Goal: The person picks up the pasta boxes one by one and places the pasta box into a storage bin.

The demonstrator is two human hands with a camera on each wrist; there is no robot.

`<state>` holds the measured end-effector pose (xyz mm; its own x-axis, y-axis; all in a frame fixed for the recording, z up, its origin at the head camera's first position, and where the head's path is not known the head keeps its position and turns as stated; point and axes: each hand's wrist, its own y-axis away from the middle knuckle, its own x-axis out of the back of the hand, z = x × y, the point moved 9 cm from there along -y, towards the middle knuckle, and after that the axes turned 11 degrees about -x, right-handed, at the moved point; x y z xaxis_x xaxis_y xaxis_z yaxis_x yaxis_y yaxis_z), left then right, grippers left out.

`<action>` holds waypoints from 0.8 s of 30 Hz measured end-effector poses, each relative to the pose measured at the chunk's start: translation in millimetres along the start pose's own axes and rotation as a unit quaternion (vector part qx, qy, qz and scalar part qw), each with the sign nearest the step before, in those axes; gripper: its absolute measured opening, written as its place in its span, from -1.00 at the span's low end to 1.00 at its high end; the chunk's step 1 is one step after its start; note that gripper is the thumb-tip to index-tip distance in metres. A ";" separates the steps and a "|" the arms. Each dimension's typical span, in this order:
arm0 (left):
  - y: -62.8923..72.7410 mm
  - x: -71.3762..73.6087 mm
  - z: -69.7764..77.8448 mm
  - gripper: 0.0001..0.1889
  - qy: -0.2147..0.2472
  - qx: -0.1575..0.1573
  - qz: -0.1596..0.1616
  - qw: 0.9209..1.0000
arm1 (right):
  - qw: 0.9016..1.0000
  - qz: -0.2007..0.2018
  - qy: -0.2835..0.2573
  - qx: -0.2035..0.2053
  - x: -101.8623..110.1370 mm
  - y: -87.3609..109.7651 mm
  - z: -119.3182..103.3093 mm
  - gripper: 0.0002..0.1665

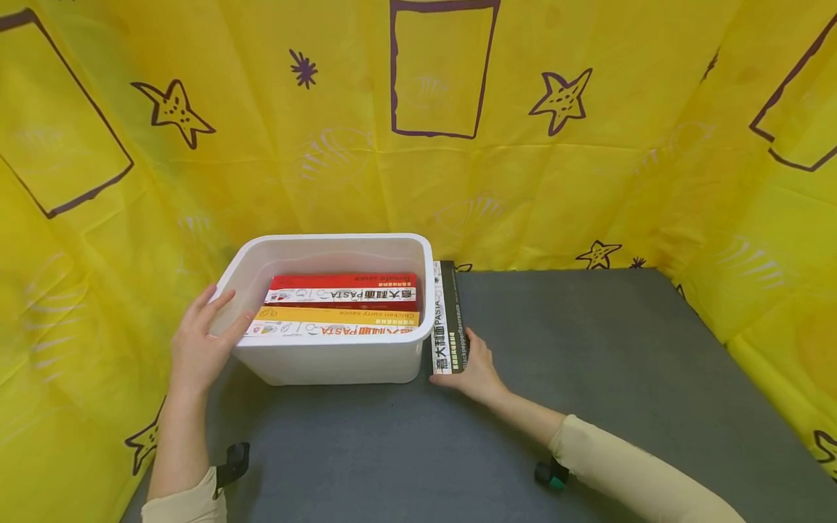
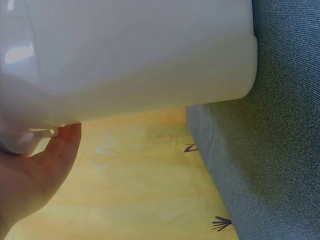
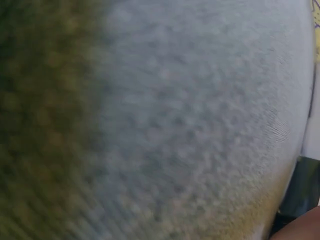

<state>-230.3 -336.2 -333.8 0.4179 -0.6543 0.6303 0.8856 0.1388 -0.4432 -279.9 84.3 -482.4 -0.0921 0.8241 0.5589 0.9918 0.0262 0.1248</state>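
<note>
A white plastic tub (image 1: pixel 333 365) stands on the grey table, with a red pasta box (image 1: pixel 343 282) and a yellow pasta box (image 1: pixel 346 316) inside it. My left hand (image 1: pixel 201 345) grips the tub's left rim; in the left wrist view its fingers curl under the rim beside the tub's wall (image 2: pixel 130 60). Right of the tub, close along its side, a black pasta box (image 1: pixel 448 312) has its printed narrow side up. My right hand (image 1: pixel 480 374) holds its near end, thumb at the near corner and fingers on the right side. The right wrist view is mostly blurred.
Grey table surface (image 1: pixel 621 363) extends to the right and in front of the tub. A yellow printed curtain (image 1: pixel 510 181) rises close behind the tub and along both sides. Black wrist devices (image 1: pixel 233 465) sit at both sleeves.
</note>
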 end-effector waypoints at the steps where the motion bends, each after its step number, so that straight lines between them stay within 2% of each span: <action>1: 0.0 0.4 0.5 -0.40 0.002 0.000 0.001 1.000 | 1.000 0.004 0.002 0.004 -0.5 0.0 -0.4 0.43; 8: -0.3 1.8 1.2 -0.39 0.001 0.003 0.000 1.000 | 0.999 0.019 0.010 0.037 -4.6 -0.2 -5.5 0.43; 13: 0.4 1.9 1.7 -0.39 -0.003 0.004 -0.001 1.000 | 0.999 0.025 0.014 0.042 -4.8 -0.8 -4.7 0.42; 24: 0.3 -0.3 -0.2 -0.39 -0.005 0.002 -0.004 1.000 | 0.999 0.031 -0.006 0.008 6.6 2.1 0.8 0.33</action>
<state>-230.2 -336.1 -334.2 0.4138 -0.6473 0.6401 0.8892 0.1365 -0.4367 -278.4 90.2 -479.1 -0.0298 0.8312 0.5552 0.9969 -0.0159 0.0774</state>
